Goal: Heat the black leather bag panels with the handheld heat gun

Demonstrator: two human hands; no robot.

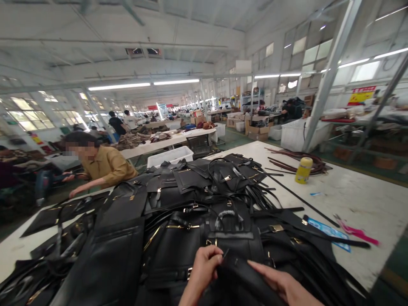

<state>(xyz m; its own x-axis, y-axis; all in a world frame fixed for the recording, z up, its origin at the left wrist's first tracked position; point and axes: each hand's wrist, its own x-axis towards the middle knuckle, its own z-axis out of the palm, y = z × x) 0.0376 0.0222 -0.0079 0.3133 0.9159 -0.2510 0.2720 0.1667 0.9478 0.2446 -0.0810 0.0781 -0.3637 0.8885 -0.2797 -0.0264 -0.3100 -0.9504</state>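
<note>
At the bottom centre, my left hand (203, 268) is closed in a pinch at the edge of a black leather bag piece (245, 276). A small dark tip pokes out by its thumb and index finger; I cannot make out what it is. My right hand (282, 281) grips the same piece from the right, its index finger stretched along the top and its other fingers partly hidden. Beneath and beyond lies a big heap of black leather bags (178, 242) with gold zips, buckles and loose straps.
On the white table (360, 191) to the right are a yellow bottle (304, 170), brown straps (314, 163), pink-handled scissors (357, 231) and a blue-and-white strip (328, 233). A co-worker (108, 165) in a tan shirt leans over the left side. Behind the heap stands a white bin (170, 156).
</note>
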